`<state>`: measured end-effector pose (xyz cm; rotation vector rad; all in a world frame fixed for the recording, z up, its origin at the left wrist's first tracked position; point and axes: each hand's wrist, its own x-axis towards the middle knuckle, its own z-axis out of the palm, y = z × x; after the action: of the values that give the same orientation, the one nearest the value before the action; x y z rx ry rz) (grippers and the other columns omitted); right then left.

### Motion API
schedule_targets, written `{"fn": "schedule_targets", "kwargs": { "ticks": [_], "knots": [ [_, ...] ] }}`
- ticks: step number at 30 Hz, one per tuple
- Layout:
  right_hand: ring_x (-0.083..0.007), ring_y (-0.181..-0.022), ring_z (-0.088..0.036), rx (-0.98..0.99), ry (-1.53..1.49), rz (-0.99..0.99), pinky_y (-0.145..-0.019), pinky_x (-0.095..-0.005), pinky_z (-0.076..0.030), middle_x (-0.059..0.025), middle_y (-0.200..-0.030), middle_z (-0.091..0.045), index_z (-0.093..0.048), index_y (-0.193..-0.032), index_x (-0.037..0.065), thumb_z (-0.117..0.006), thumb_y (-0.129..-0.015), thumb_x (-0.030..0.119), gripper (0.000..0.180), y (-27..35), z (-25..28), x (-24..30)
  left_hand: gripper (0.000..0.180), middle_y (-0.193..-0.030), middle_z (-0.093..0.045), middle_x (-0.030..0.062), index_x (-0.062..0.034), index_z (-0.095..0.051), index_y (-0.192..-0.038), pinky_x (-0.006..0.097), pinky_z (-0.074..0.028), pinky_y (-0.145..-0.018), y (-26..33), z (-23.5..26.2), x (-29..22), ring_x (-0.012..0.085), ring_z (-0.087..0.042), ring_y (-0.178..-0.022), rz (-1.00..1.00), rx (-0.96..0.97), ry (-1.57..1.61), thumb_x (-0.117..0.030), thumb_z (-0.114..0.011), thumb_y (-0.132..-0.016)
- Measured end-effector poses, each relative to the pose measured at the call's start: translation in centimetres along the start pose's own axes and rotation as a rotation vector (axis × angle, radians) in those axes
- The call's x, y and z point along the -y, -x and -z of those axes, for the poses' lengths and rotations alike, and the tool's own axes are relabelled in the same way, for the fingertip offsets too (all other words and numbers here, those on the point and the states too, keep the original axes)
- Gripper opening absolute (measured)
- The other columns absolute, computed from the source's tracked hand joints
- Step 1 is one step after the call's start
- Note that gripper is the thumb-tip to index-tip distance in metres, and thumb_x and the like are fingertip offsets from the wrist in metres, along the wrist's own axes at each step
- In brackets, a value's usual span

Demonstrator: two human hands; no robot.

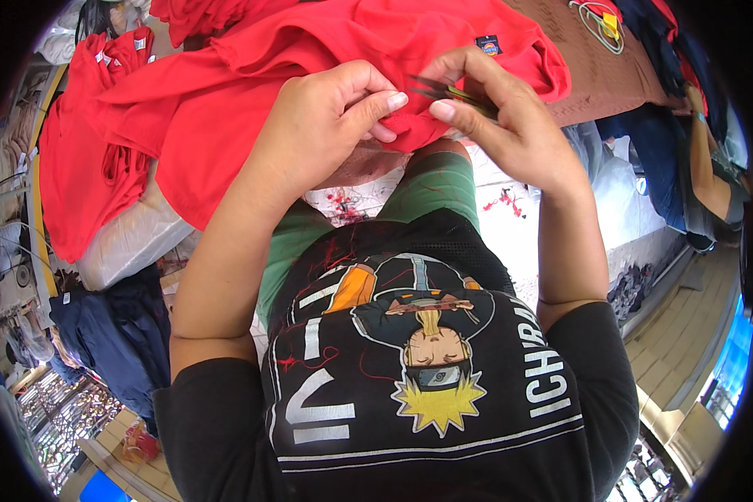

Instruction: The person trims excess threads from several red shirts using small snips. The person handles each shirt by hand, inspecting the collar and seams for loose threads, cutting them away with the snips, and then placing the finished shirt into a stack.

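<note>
A red cloth garment [309,50] is spread across the surface before me, and part of it hangs over the near edge. My left hand [326,117] pinches the red cloth between thumb and fingers. Close on its right, my right hand [510,113] is closed around a pair of thread snips [431,86], whose dark blades point left toward the pinched cloth. A small dark label [488,45] shows on the garment beyond my right hand. Whether a thread lies between the blades is too small to tell.
More red garments [84,142] hang at the left above a clear plastic bag [130,251] and dark navy clothing [113,330]. A pale cord [592,18] rests on the brown cover [615,75]. Another person's arm [704,167] is at the right. Thread scraps [506,203] litter the floor.
</note>
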<state>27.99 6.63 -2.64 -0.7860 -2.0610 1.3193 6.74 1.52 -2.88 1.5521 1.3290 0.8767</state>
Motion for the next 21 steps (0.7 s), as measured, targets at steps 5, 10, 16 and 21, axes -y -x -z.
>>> {"fn": "schedule_targets", "kwargs": {
  "ticks": [5, 10, 16, 21],
  "knots": [
    [-0.0068, -0.082, -0.057, 0.156, 0.165, 0.009, -0.074, -0.0225, -0.047, -0.0028, -0.087, -0.059, -0.060, -0.104, -0.003, -0.063, -0.092, 0.012, 0.019, 0.0, 1.9, -0.2, 0.020, -0.087, -0.066, 0.0047, 0.0005, -0.061, -0.098, 0.022, -0.052, -0.066, -0.1, 0.1, -0.2, 0.0145, -0.069, -0.077, -0.002, 0.008, 0.024, -0.020, -0.058, -0.096],
    [-0.0067, -0.079, -0.057, 0.174, 0.140, 0.034, -0.072, -0.0223, -0.047, -0.0035, -0.084, -0.059, -0.062, -0.100, -0.002, -0.064, -0.090, 0.011, 0.016, -0.5, 1.6, -0.4, 0.021, -0.087, -0.066, 0.0048, 0.0004, -0.062, -0.098, 0.023, -0.052, -0.066, -0.2, -0.1, -0.5, 0.0143, -0.069, -0.077, 0.016, 0.010, 0.008, -0.020, -0.058, -0.095],
    [-0.0069, -0.079, -0.057, 0.190, 0.166, 0.055, -0.071, -0.0223, -0.047, -0.0034, -0.083, -0.059, -0.062, -0.098, -0.002, -0.065, -0.090, 0.011, 0.015, -0.8, 1.4, -0.3, 0.020, -0.086, -0.067, 0.0045, -0.0001, -0.063, -0.098, 0.022, -0.053, -0.066, -0.3, -0.3, -0.7, 0.0131, -0.069, -0.076, 0.017, 0.004, -0.013, -0.020, -0.059, -0.095],
    [-0.0080, -0.075, -0.056, 0.208, 0.220, 0.102, -0.067, -0.0233, -0.046, -0.0037, -0.082, -0.059, -0.061, -0.096, -0.001, -0.066, -0.089, 0.012, 0.015, -1.1, 1.3, -0.1, 0.019, -0.086, -0.067, 0.0049, -0.0003, -0.063, -0.097, 0.022, -0.053, -0.065, -0.4, -0.5, -0.6, 0.0126, -0.069, -0.075, 0.023, 0.006, -0.010, -0.019, -0.059, -0.095]
  ]
}}
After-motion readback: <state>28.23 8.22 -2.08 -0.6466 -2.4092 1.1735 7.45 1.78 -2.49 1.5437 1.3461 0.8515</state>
